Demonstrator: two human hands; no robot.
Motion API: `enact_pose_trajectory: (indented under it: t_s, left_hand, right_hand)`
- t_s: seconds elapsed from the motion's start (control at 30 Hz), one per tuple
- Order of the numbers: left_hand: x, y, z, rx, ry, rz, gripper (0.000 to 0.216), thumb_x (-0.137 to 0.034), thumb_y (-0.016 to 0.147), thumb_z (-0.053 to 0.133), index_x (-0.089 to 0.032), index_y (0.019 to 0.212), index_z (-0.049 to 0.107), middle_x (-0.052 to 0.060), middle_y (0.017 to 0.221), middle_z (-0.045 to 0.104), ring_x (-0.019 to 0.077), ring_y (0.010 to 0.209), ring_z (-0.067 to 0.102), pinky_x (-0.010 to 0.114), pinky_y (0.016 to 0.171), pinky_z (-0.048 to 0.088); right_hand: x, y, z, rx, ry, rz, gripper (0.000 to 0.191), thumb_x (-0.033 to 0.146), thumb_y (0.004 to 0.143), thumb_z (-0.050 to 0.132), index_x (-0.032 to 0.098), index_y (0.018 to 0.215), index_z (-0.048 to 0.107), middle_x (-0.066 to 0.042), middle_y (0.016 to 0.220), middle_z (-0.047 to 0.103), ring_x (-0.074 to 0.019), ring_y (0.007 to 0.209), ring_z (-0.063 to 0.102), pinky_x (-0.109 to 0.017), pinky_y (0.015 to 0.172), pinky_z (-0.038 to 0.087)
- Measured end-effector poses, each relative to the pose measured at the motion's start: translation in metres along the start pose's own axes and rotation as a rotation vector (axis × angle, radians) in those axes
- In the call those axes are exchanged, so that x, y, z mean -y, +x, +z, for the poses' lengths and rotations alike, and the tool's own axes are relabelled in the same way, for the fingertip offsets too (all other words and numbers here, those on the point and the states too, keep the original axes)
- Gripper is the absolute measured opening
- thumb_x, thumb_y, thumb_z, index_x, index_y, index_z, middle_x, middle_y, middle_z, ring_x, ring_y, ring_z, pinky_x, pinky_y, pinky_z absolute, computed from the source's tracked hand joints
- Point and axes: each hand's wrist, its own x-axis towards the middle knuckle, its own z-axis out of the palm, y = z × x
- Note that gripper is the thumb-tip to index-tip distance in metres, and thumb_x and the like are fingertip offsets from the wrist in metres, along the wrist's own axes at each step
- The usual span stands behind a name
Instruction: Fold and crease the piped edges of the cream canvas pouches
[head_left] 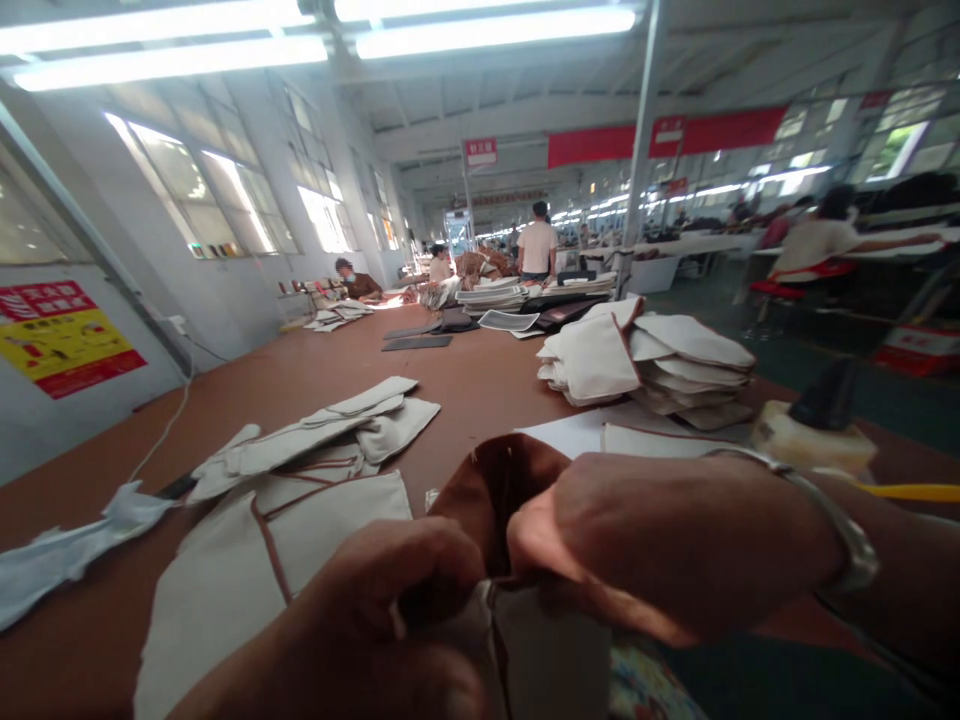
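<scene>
Head view: left hand (375,610) and right hand (645,540), fingers pinched on a cream-and-brown fabric piece (559,645) at the table's (480,385) near side, sit close together; its seam (496,645) runs nearward from between them.

Tube lights (495,32) overhead; windows (236,195) along left wall (214,315).

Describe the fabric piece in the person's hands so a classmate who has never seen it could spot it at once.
Start at the brown table, then its near side. There the left hand and right hand hold the brown-and-cream fabric piece; its broad brown section sets it apart from the brown-trimmed cream pieces on the table.
</scene>
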Motion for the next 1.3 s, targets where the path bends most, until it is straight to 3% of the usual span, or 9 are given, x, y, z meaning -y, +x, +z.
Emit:
enact_pose_trajectory:
  t_s: [0.13,0.23,0.37,0.53,0.67,0.8,0.9,1.03,1.3]
  left_hand:
    - [-0.003,0.002,0.001,-0.020,0.009,-0.157,0.021,-0.032,0.078,0.075,-0.017,0.077,0.061,-0.006,0.064,0.041,0.0087,0.059,0.034,0.020,0.050,0.026]
    - [0.022,0.011,0.016,0.014,-0.229,-0.333,0.025,-0.034,0.076,0.077,-0.014,0.082,0.063,-0.006,0.067,0.045,0.0082,0.061,0.036,0.019,0.052,0.028]
    - [0.046,0.022,0.031,0.056,-0.474,-0.398,0.030,-0.034,0.074,0.081,-0.012,0.087,0.067,-0.004,0.069,0.053,0.0073,0.060,0.041,0.018,0.055,0.032]
    - [0.042,0.033,0.029,0.127,-0.644,-0.342,0.025,-0.027,0.070,0.084,-0.011,0.082,0.068,-0.002,0.071,0.057,0.0079,0.063,0.046,0.018,0.057,0.034]
    - [0.033,0.039,0.029,0.106,-0.592,-0.335,0.030,-0.031,0.065,0.087,-0.012,0.078,0.068,-0.002,0.069,0.056,0.0085,0.062,0.044,0.018,0.055,0.032]
    - [0.028,0.041,0.034,0.055,-0.454,-0.420,0.034,-0.038,0.066,0.086,-0.010,0.079,0.072,0.000,0.068,0.058,0.0096,0.062,0.045,0.020,0.055,0.032]
    - [0.028,0.040,0.036,0.112,-0.544,-0.431,0.033,-0.038,0.068,0.085,-0.011,0.083,0.075,0.000,0.068,0.058,0.0100,0.062,0.047,0.021,0.057,0.033]
    - [0.033,0.039,0.036,0.147,-0.685,-0.445,0.028,-0.034,0.069,0.086,-0.011,0.085,0.077,0.003,0.070,0.064,0.0108,0.062,0.052,0.022,0.060,0.036]
    - [0.032,0.039,0.042,0.065,-0.621,-0.537,0.033,-0.042,0.075,0.080,-0.011,0.087,0.075,0.003,0.068,0.064,0.0075,0.054,0.048,0.019,0.051,0.031]
  right_hand:
    - [-0.022,0.003,0.032,-0.195,0.155,0.063,0.015,0.018,0.086,0.063,0.019,0.100,0.057,0.001,0.073,0.061,-0.0115,0.058,0.047,-0.023,0.049,0.028]
    - [-0.047,0.011,0.074,-0.345,0.335,0.057,0.009,0.022,0.089,0.062,0.018,0.095,0.056,-0.001,0.081,0.062,-0.0114,0.066,0.051,-0.021,0.057,0.036]
    - [-0.060,0.012,0.110,-0.521,0.389,-0.033,0.004,0.018,0.090,0.058,0.016,0.089,0.056,-0.003,0.084,0.060,-0.0123,0.071,0.053,-0.022,0.064,0.041]
    - [-0.054,0.008,0.110,-0.590,0.272,-0.146,0.012,0.007,0.091,0.046,0.014,0.092,0.057,-0.007,0.087,0.062,-0.0139,0.076,0.055,-0.023,0.066,0.043]
    - [-0.046,0.009,0.113,-0.633,0.160,-0.116,0.012,0.009,0.088,0.046,0.011,0.092,0.058,-0.010,0.085,0.061,-0.0180,0.076,0.055,-0.028,0.067,0.044]
    - [-0.043,0.007,0.115,-0.689,0.482,0.000,0.011,0.014,0.085,0.043,0.015,0.087,0.054,-0.007,0.082,0.059,-0.0156,0.071,0.053,-0.026,0.064,0.042]
    - [-0.043,0.005,0.110,-0.621,0.705,0.047,0.012,0.021,0.084,0.041,0.016,0.081,0.052,-0.004,0.078,0.055,-0.0130,0.066,0.048,-0.024,0.058,0.039]
    - [-0.044,0.004,0.106,-0.593,0.819,0.077,0.012,0.020,0.083,0.043,0.015,0.075,0.050,-0.001,0.073,0.051,-0.0109,0.064,0.045,-0.021,0.056,0.035]
    - [-0.051,0.006,0.110,-0.554,0.967,0.148,0.015,0.026,0.084,0.047,0.015,0.076,0.052,0.001,0.070,0.049,-0.0107,0.063,0.042,-0.022,0.055,0.034]
